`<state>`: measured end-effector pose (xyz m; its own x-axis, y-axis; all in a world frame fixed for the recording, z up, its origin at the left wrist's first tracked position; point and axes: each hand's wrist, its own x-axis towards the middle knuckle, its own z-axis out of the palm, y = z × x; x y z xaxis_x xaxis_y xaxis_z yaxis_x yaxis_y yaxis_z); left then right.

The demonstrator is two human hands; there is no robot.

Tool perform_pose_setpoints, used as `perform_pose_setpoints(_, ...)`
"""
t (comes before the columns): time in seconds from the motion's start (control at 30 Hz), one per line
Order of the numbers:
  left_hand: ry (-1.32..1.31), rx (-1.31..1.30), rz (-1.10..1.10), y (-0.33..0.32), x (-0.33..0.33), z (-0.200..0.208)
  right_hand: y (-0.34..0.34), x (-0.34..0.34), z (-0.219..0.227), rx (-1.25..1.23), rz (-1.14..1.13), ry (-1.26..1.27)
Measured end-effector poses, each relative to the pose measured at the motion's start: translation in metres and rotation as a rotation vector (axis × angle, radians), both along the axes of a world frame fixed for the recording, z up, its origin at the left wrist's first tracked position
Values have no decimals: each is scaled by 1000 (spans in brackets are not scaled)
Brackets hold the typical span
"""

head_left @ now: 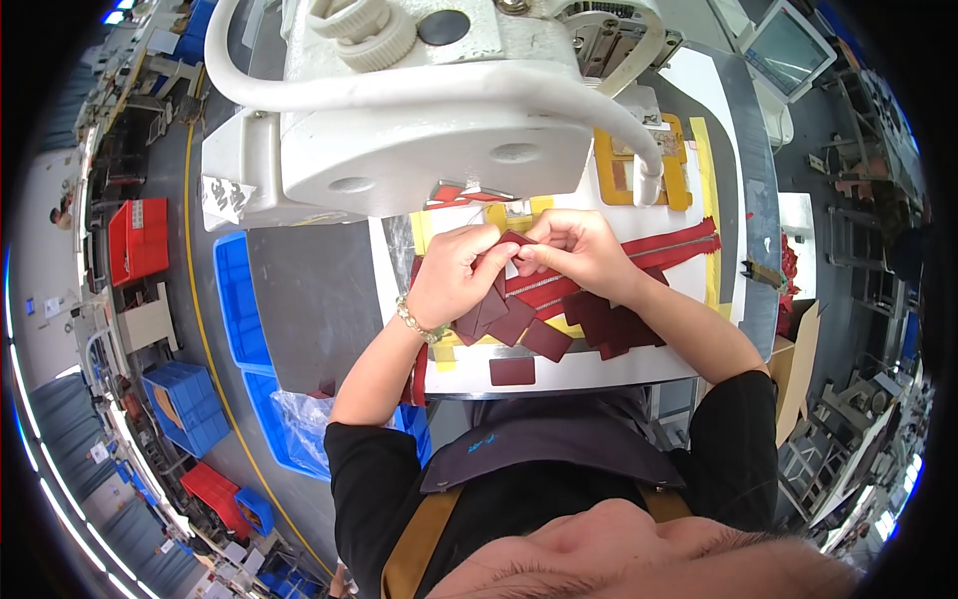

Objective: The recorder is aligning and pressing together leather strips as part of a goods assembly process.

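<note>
Both my hands meet at the middle of the work table, just below the white sewing machine head (pixel 429 140). My left hand (pixel 459 275) and my right hand (pixel 579 255) pinch a small dark red patch (pixel 517 239) between their fingertips. Beneath them lie several more dark red patches (pixel 547 340), some overlapping, with another pile (pixel 611 324) under my right forearm. One single patch (pixel 512 371) rests at the table's near edge. A red zipper strip (pixel 664 250) runs from under my hands toward the right.
A yellow template frame (pixel 684 165) sits on the table at the far right, with a monitor (pixel 788 50) beyond it. Blue bins (pixel 242 309) stand along the left side, one with clear plastic (pixel 304 424). An open cardboard box (pixel 798 369) is at the right.
</note>
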<state>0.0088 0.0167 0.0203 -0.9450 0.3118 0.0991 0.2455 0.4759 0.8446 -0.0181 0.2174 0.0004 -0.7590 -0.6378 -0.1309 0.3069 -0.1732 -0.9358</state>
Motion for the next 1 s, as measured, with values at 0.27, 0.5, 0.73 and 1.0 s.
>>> perform_pose_setpoints(0.27, -67, -68, -254, -6, -4, -2, 13, -25, 22, 331, 259, 292)
perform_pose_setpoints(0.5, 127, -333, 81, -3, -1, -1, 1, -36, 6, 390, 20, -30)
perform_pose_setpoints(0.73, 351, -412, 103, -6, 0, -9, -11, -40, 16, 506, -72, -127)
perform_pose_setpoints(1.0, 526, -443, -27, 0, -2, -14, -16, -40, 19, 534, -109, -90)
